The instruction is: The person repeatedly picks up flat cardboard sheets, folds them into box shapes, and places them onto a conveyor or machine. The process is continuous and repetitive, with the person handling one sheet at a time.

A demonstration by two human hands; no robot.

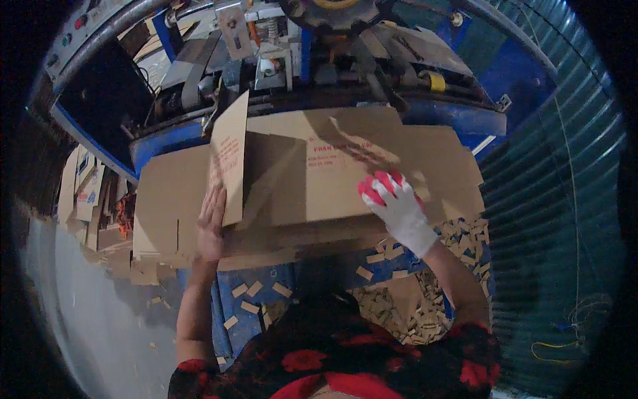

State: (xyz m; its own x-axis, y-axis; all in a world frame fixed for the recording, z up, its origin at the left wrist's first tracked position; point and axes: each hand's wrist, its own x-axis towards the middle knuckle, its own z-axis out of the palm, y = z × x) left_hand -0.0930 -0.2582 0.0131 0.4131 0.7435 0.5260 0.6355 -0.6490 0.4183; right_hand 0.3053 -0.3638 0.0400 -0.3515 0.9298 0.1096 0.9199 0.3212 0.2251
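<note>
Left hand (211, 223): bare, fingers straight and close together, laid along the lower part of a raised cardboard panel (229, 156). Thumb not made out; whether the panel is pinched or only pressed cannot be told.

Right hand (399, 209): in a white knit glove with pinkish-red coated fingers, fingers bent, at the near edge of the top cardboard blank (286, 193). Whether it grips anything cannot be told. Just beyond its fingertips, a blurred brown cardboard strip (365, 143), slanting over the blank.

Cardboard panel: brown, red print, standing tilted up above the left part of the blank.

Cardboard blank: flat, brown, red print toward the right half; on a stack of like sheets (299, 241), between the person and a blue-framed machine (452, 118).

Machine: dark toothed wheel (332, 13) at top centre; yellow ring (436, 82) at right; red push button (81, 22) on the grey rail at upper left.

Below the stack: small rectangular cardboard offcuts (425, 312), heaped at right, scattered over a blue surface (256, 326) at left.

Surroundings: green corrugated wall (551, 193) at right; grey floor (86, 292) at left; further cardboard sheets (85, 186) beside the machine.
</note>
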